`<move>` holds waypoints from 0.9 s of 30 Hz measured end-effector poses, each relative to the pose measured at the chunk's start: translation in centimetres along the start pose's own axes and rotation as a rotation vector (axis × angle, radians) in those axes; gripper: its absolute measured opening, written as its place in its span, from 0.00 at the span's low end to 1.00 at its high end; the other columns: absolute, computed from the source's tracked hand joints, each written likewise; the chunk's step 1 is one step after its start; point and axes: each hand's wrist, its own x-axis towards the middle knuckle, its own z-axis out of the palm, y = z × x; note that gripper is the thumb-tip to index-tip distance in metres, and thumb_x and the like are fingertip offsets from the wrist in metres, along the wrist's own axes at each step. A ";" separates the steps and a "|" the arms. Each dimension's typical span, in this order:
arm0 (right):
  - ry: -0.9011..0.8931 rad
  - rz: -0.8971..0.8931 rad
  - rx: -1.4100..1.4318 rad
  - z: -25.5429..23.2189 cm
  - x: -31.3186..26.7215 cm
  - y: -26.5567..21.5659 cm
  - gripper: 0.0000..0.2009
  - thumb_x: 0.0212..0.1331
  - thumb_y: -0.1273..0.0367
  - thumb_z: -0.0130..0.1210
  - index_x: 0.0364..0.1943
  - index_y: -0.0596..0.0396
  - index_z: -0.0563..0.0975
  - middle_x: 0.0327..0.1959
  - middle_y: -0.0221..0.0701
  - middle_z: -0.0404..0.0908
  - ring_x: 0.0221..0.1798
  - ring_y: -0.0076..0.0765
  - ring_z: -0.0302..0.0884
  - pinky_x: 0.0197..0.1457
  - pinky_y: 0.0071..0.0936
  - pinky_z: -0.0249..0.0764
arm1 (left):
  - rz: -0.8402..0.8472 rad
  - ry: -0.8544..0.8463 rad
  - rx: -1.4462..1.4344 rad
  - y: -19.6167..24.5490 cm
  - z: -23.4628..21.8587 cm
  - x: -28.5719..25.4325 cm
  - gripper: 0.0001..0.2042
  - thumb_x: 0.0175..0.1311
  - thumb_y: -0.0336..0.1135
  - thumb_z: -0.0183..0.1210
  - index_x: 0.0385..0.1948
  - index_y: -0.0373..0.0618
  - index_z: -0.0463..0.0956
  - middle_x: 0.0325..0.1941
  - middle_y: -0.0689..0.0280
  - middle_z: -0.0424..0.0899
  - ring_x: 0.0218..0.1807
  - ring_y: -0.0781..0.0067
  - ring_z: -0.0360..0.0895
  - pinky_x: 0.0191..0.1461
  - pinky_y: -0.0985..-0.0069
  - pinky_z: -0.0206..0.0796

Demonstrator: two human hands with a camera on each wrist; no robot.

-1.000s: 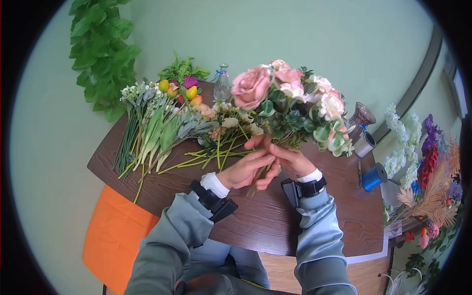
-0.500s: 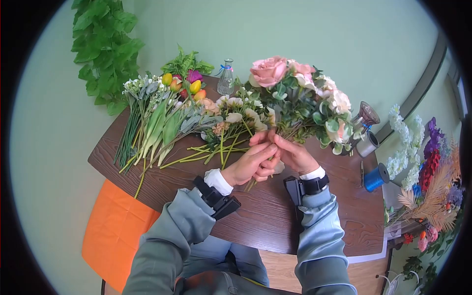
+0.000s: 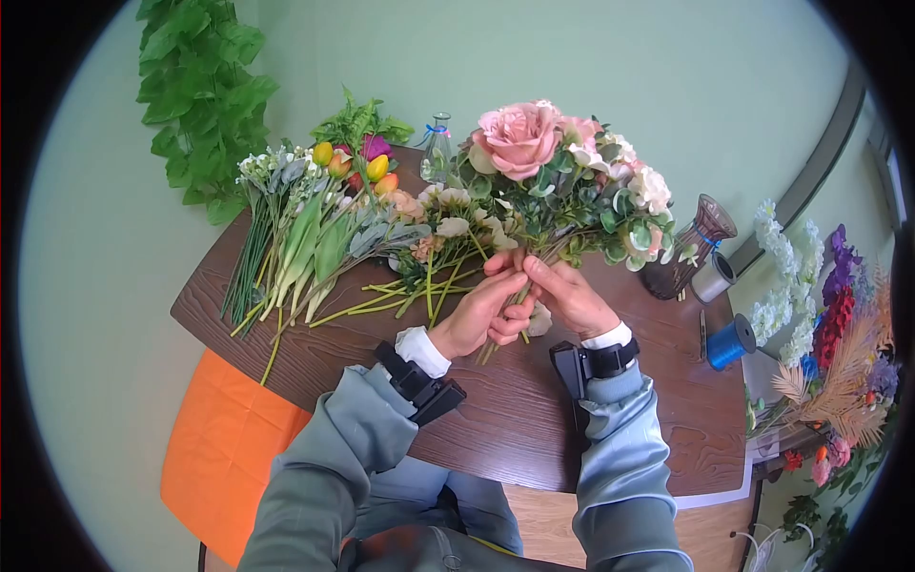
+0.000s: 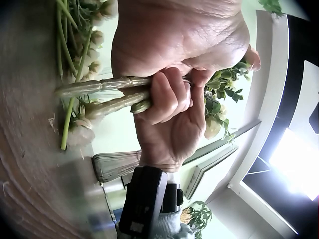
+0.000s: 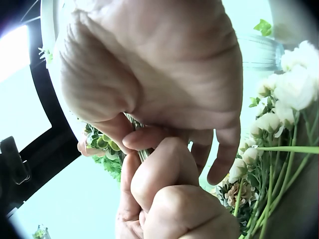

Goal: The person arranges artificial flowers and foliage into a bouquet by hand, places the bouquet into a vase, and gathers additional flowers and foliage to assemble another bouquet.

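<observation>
A bouquet of artificial flowers, with a large pink rose, pale blossoms and green leaves, stands raised over the table in both hands. My left hand curls its fingers round the gathered stems, whose cut ends poke out below the fist. Just above, my right hand pinches the stems between thumb and fingers, under the flower heads. The two hands touch, thumbs close together. In the right wrist view, the fingers hide most of the stems.
Loose flowers lie on the brown table at left: tulips, green stems and white blossoms. A glass bottle stands behind. At right are a dark glass vase, a silver spool and a blue ribbon spool.
The bouquet swung up and right, then turned slightly back left, its rose now tilted more toward me. My left fingers, looser a second ago, have curled round the stems.
</observation>
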 end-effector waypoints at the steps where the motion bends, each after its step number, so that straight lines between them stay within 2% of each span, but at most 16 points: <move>1: -0.001 0.001 0.000 0.1 0.0 -0.2 0.21 0.66 0.56 0.37 0.47 0.63 0.69 0.50 0.37 0.70 0.47 0.29 0.70 0.49 0.23 0.67 | 0.003 -0.022 -0.014 0.1 0.0 -0.1 0.12 0.69 0.46 0.37 0.34 0.49 0.61 0.21 0.75 0.56 0.14 0.89 0.48 0.14 0.88 0.38; 7: 0.024 -0.023 0.018 0.4 -0.1 -0.5 0.24 0.65 0.54 0.38 0.48 0.64 0.69 0.49 0.36 0.71 0.46 0.27 0.70 0.45 0.20 0.68 | 0.054 -0.035 0.005 -0.6 0.5 0.2 0.13 0.69 0.46 0.36 0.36 0.46 0.61 0.24 0.72 0.59 0.17 0.85 0.53 0.18 0.86 0.43; 9: -0.022 0.197 0.097 0.1 -0.5 -1.1 0.24 0.65 0.54 0.38 0.48 0.64 0.69 0.48 0.35 0.71 0.46 0.25 0.70 0.43 0.19 0.69 | 0.070 -0.026 -0.010 -0.6 0.5 0.3 0.13 0.69 0.46 0.37 0.37 0.46 0.61 0.25 0.72 0.59 0.18 0.84 0.53 0.19 0.86 0.44; 10: -0.021 0.197 0.098 0.1 -0.4 -0.7 0.24 0.65 0.54 0.38 0.48 0.64 0.69 0.48 0.35 0.71 0.46 0.25 0.70 0.43 0.19 0.69 | 0.031 -0.041 -0.038 -0.4 0.4 0.2 0.13 0.69 0.46 0.37 0.36 0.46 0.61 0.24 0.72 0.59 0.17 0.84 0.52 0.18 0.85 0.43; 12: 0.016 0.005 0.034 0.1 0.1 0.2 0.24 0.65 0.54 0.38 0.48 0.63 0.69 0.48 0.35 0.71 0.45 0.24 0.71 0.40 0.16 0.70 | -0.010 -0.057 -0.065 0.0 0.0 0.1 0.12 0.69 0.45 0.37 0.36 0.47 0.61 0.24 0.72 0.58 0.17 0.85 0.51 0.18 0.85 0.42; 15: 0.009 0.008 0.027 0.3 -0.1 -0.4 0.23 0.65 0.55 0.38 0.47 0.64 0.70 0.49 0.35 0.71 0.45 0.26 0.71 0.43 0.18 0.70 | -0.057 -0.078 -0.093 0.1 -0.4 0.1 0.12 0.70 0.45 0.36 0.36 0.47 0.62 0.22 0.74 0.57 0.16 0.86 0.49 0.18 0.85 0.40; 21: -0.017 -0.049 0.031 0.0 0.1 0.2 0.22 0.66 0.56 0.37 0.43 0.65 0.72 0.51 0.38 0.69 0.47 0.29 0.69 0.52 0.24 0.65 | 0.005 -0.053 -0.094 -0.4 -0.2 0.2 0.11 0.69 0.45 0.38 0.35 0.49 0.62 0.21 0.76 0.57 0.14 0.89 0.48 0.15 0.88 0.37; 22: -0.012 -0.049 0.031 -0.2 0.2 0.5 0.22 0.66 0.56 0.37 0.43 0.65 0.72 0.51 0.38 0.69 0.47 0.29 0.69 0.52 0.24 0.65 | 0.012 -0.027 -0.037 -0.3 -0.2 0.1 0.12 0.69 0.46 0.36 0.32 0.49 0.61 0.21 0.76 0.55 0.14 0.89 0.47 0.16 0.87 0.37; 24: 0.005 0.017 0.018 -0.2 0.4 0.8 0.23 0.66 0.55 0.35 0.47 0.62 0.72 0.37 0.29 0.75 0.42 0.22 0.69 0.49 0.20 0.64 | 0.012 -0.004 0.021 -0.2 -0.1 0.0 0.13 0.70 0.46 0.35 0.30 0.50 0.59 0.20 0.76 0.53 0.14 0.88 0.46 0.16 0.87 0.36; 25: 0.043 0.014 0.026 -0.1 0.4 0.9 0.21 0.65 0.56 0.39 0.48 0.61 0.71 0.37 0.28 0.75 0.38 0.20 0.70 0.48 0.18 0.65 | 0.045 0.021 0.040 -0.2 -0.2 0.1 0.13 0.70 0.46 0.35 0.29 0.50 0.59 0.20 0.76 0.53 0.14 0.88 0.46 0.16 0.87 0.36; 27: 0.089 -0.032 -0.031 0.1 0.3 0.6 0.20 0.64 0.58 0.43 0.49 0.62 0.71 0.37 0.29 0.75 0.38 0.21 0.71 0.47 0.18 0.65 | 0.112 0.097 0.027 0.0 0.3 0.0 0.12 0.70 0.46 0.36 0.30 0.50 0.60 0.20 0.77 0.53 0.14 0.89 0.46 0.15 0.88 0.36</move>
